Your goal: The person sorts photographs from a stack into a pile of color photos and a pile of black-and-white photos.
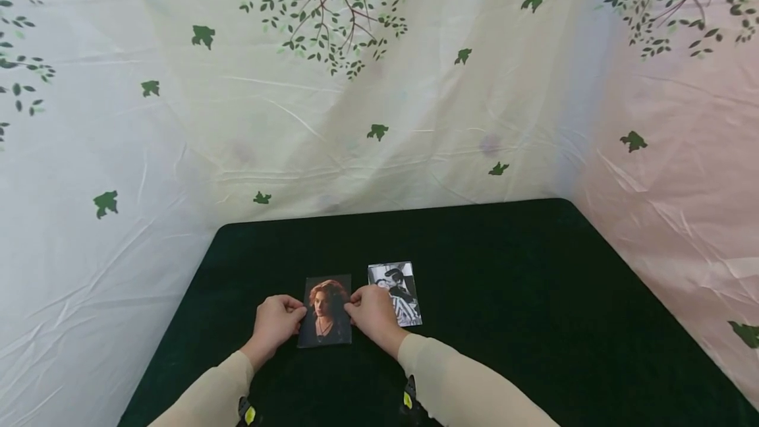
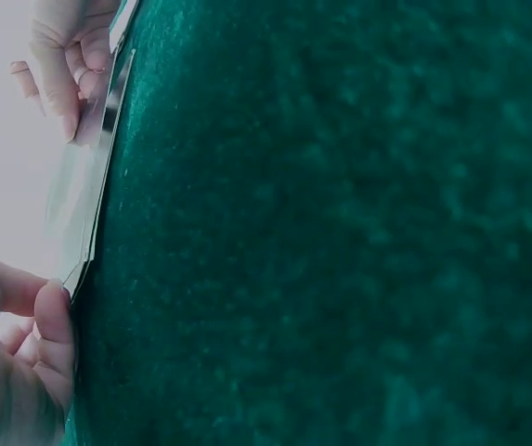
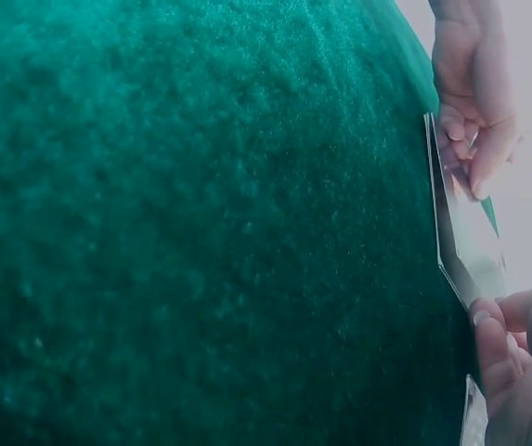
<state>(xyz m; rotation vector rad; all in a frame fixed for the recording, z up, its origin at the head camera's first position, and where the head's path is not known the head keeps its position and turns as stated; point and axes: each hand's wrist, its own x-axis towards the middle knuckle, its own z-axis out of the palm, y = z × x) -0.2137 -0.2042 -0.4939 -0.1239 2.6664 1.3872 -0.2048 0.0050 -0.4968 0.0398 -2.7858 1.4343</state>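
Observation:
A colour portrait photo card (image 1: 323,313), showing a figure with reddish hair on a dark ground, is between my two hands. My left hand (image 1: 277,321) pinches its left edge between thumb and fingers. On the opposite edge, my right hand (image 1: 375,316) pinches it the same way. From the side, in the left wrist view, the card (image 2: 80,200) looks like a thin, shiny sheet close above the cloth. A black-and-white photo card (image 1: 405,292) lies just right of it, partly covered by my right hand. Its corner (image 3: 472,418) shows low in the right wrist view.
Dark green velvety cloth covers the table (image 1: 504,282), whose far corners are rounded. Behind and beside it hangs a pale curtain (image 1: 332,143) printed with leaves and branches. Dark bands with yellow marks sit on both sleeves (image 1: 468,374).

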